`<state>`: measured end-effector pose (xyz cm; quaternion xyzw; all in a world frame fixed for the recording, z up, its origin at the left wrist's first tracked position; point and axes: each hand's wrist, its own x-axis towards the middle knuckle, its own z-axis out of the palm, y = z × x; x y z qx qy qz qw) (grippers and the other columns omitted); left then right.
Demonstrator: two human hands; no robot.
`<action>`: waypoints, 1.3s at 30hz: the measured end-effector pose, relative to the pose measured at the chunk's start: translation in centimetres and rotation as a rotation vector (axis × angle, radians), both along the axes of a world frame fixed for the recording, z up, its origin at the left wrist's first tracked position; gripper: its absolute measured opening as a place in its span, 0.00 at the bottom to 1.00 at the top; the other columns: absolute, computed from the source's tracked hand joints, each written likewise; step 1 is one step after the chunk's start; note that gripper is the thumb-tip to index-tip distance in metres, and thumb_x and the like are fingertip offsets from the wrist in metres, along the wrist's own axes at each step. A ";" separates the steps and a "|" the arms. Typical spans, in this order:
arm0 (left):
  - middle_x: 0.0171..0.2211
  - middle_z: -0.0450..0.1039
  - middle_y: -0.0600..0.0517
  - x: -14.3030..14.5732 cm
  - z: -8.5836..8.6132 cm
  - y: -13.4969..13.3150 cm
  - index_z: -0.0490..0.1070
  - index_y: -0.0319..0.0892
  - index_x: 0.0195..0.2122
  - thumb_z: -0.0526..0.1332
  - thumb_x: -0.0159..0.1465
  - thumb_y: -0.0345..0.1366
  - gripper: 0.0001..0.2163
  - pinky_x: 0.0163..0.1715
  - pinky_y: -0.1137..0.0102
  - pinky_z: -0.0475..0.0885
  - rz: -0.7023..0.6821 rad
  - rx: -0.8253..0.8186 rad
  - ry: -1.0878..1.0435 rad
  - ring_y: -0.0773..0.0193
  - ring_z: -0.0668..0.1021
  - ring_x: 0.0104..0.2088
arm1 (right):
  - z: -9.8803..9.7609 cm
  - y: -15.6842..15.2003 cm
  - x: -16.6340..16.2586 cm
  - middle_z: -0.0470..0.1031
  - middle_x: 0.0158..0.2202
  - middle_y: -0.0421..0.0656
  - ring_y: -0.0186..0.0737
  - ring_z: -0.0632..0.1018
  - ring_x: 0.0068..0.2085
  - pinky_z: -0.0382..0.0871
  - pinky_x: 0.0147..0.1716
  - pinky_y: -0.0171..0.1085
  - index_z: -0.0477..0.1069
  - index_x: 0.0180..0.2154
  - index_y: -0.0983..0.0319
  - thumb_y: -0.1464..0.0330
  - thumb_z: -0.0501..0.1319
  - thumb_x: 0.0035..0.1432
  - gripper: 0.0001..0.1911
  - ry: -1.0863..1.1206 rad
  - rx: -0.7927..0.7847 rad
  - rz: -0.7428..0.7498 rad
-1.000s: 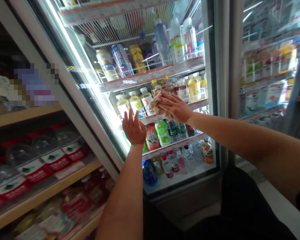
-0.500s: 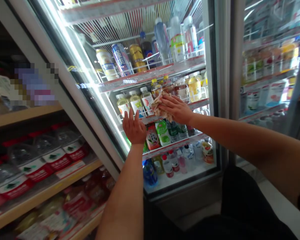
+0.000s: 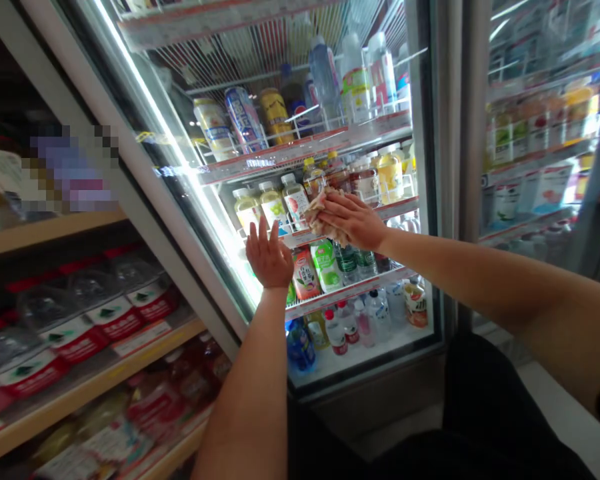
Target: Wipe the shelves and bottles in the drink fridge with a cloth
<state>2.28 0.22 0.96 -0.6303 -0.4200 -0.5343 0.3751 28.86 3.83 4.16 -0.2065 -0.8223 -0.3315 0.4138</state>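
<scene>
Under the fingers of my right hand is a crumpled, pale patterned cloth, pressed against the glass door of a lit drinks fridge. To the left of it, my left hand is raised with fingers apart and nothing in it, palm toward the door; whether it touches the glass I cannot tell. Behind the glass, near both hands, small juice bottles line a wire shelf. A green carton-like pack and a red one stand on the shelf below.
Wooden shelves with packs of red-labelled bottles stand close on my left. A second glass-fronted fridge is on the right, past the metal door frame. Cans and tall bottles stand on an upper shelf.
Almost nothing differs. The cloth under my right hand looks slightly shifted and more bunched, and my left hand stays in the same place.
</scene>
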 end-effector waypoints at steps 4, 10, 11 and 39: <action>0.69 0.61 0.44 0.1 0.0 0.0 0.67 0.42 0.64 0.51 0.69 0.33 0.22 0.72 0.53 0.49 0.031 0.047 0.010 0.56 0.54 0.73 | -0.3 0.0 0.1 0.63 0.70 0.41 0.48 0.61 0.71 0.51 0.70 0.52 0.64 0.66 0.53 0.72 0.58 0.64 0.30 -0.016 0.004 0.006; 0.69 0.61 0.44 0.1 -0.1 -0.1 0.67 0.41 0.64 0.52 0.69 0.33 0.22 0.72 0.54 0.48 0.019 0.027 -0.003 0.57 0.53 0.73 | -1.4 0.2 0.8 0.66 0.68 0.39 0.44 0.61 0.71 0.52 0.70 0.49 0.66 0.65 0.52 0.72 0.58 0.65 0.28 -0.080 0.059 0.025; 0.69 0.61 0.44 0.1 -0.1 -0.1 0.67 0.41 0.64 0.52 0.69 0.33 0.22 0.72 0.54 0.48 0.022 0.027 -0.002 0.57 0.53 0.73 | -1.5 0.3 1.0 0.67 0.68 0.39 0.44 0.62 0.70 0.53 0.70 0.49 0.66 0.64 0.52 0.72 0.58 0.66 0.27 -0.112 0.075 0.039; 0.69 0.60 0.41 0.0 0.0 0.1 0.66 0.41 0.64 0.52 0.68 0.35 0.23 0.72 0.51 0.47 0.003 -0.009 -0.012 0.54 0.52 0.73 | -1.9 0.6 3.5 0.66 0.68 0.42 0.46 0.63 0.70 0.55 0.69 0.51 0.65 0.65 0.55 0.71 0.56 0.67 0.26 -0.137 0.097 0.041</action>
